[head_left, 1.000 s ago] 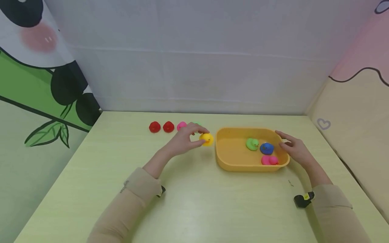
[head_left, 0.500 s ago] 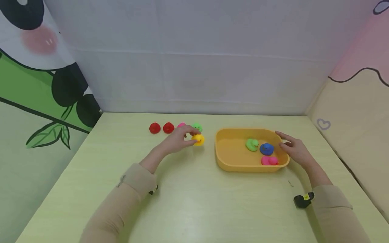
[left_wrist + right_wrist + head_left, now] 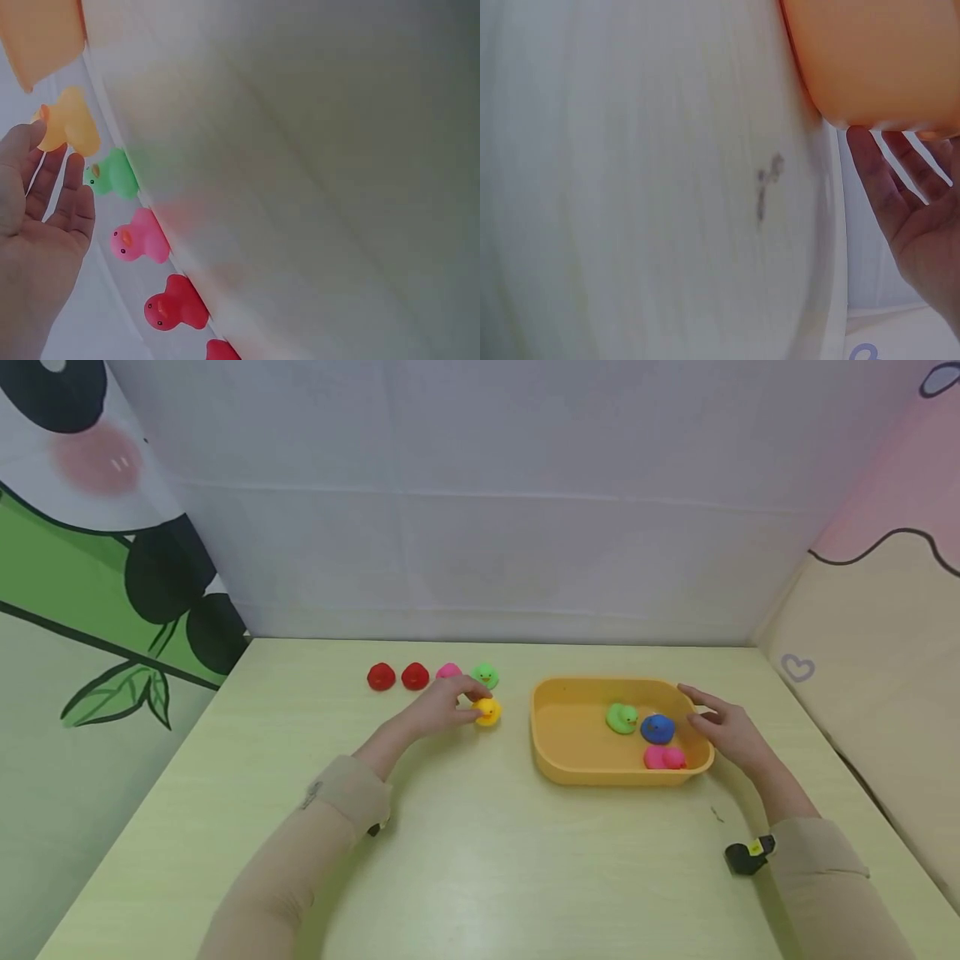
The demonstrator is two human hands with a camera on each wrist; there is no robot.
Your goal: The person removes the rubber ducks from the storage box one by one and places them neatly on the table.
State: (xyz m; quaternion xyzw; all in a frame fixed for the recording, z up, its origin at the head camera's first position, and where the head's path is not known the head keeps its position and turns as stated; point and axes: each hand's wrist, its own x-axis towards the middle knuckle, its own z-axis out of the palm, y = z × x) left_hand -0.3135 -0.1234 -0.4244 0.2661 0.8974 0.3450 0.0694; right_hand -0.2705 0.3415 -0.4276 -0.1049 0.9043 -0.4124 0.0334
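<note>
My left hand (image 3: 440, 706) is at a yellow rubber duck (image 3: 488, 712) on the table, left of the tray. In the left wrist view the thumb tip is at the duck's head, the fingers are loosely spread beside it, and none curl round the duck. My right hand (image 3: 729, 731) rests fingertips against the right end of a yellow-orange tray (image 3: 573, 775); the right wrist view shows those fingers (image 3: 874, 176) extended toward its edge. Inside the tray sit a light green duck (image 3: 622, 717), a blue duck (image 3: 657, 728) and a pink duck (image 3: 664, 757).
Behind the yellow duck, a row near the table's back edge holds a green duck (image 3: 486, 676), a pink duck (image 3: 448, 671) partly hidden by the left hand, a red duck (image 3: 416, 676) and another red duck (image 3: 381, 677). Printed cloth walls (image 3: 480, 560) enclose the table.
The left hand has carried the yellow duck leftward and set it down before the green duck, its fingers loosening. The green duck shows fully now. The right hand and tray have stayed put.
</note>
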